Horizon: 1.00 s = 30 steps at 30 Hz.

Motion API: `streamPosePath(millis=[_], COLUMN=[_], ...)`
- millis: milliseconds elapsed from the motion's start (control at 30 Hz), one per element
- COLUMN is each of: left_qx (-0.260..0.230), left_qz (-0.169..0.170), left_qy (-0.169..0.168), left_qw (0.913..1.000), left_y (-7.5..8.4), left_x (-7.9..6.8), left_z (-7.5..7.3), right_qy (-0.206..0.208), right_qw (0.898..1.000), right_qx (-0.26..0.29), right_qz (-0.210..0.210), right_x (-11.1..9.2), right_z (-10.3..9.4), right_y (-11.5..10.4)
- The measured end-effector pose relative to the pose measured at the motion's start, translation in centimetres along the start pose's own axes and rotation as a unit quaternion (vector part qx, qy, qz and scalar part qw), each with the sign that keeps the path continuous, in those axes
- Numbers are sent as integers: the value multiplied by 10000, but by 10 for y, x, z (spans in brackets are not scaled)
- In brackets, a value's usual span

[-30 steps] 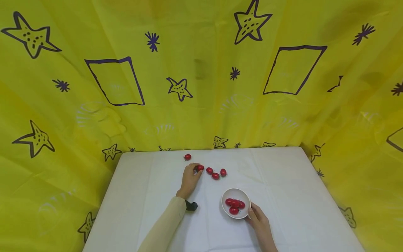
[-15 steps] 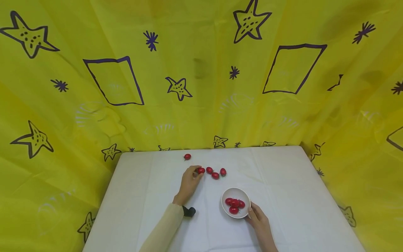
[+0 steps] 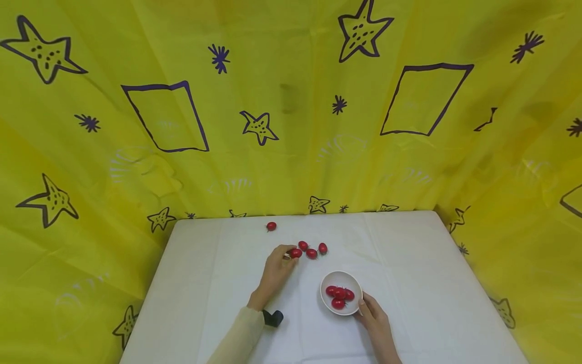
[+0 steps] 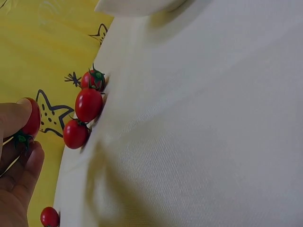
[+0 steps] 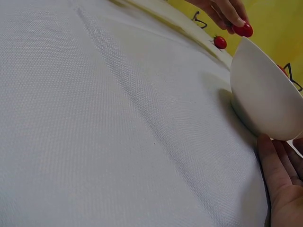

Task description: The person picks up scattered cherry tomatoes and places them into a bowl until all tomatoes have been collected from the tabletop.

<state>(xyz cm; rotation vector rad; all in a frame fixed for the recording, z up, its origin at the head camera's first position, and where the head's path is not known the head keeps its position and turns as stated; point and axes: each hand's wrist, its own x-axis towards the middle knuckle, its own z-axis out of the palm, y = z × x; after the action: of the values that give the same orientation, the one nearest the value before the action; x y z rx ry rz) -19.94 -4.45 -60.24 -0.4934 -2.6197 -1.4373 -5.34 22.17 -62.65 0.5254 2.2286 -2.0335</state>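
Observation:
Between the thumb and fingers of my left hand (image 3: 275,268) is a cherry tomato (image 3: 296,253). Up close in the left wrist view, the pinched cherry tomato (image 4: 32,120) has its green stem end pointing down. Just beyond it, three more cherry tomatoes (image 3: 311,254) lie close together on the white table. My right hand (image 3: 377,323) grips a small white bowl (image 3: 340,278) by its right side, thumb at the rim. Several cherry tomatoes (image 3: 339,293) sit inside the bowl. From the right wrist, the bowl (image 5: 265,90) appears from outside, with fingers against its lower wall.
One lone cherry tomato (image 3: 271,226) lies near the back edge of the white-covered table (image 3: 409,263). A yellow curtain (image 3: 291,172) with drawn stars surrounds the table's back and sides. A black device (image 3: 274,318) sticks out at the left wrist.
My left hand has carried the pinched cherry tomato slightly right and nearer to me. The right hand and the bowl have stayed in place.

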Motion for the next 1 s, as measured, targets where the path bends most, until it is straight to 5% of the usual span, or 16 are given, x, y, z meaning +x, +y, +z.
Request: streamPosePath(millis=[233, 533, 1000], left_qx=[69, 325, 124], left_qz=[402, 797, 1091], left_qy=[58, -282, -456], left_qw=[9992, 9959, 9929], left_y=[15, 32, 50], left_x=[-15, -35, -57], left_z=[4, 12, 26], right_qy=[-18, 11, -24], right_qw=[10000, 9998, 9991], right_qx=[15, 163, 419], right_qz=[30, 66, 45], right_x=[0, -1, -2], right_z=[-1, -1, -1], right_y=[0, -2, -4])
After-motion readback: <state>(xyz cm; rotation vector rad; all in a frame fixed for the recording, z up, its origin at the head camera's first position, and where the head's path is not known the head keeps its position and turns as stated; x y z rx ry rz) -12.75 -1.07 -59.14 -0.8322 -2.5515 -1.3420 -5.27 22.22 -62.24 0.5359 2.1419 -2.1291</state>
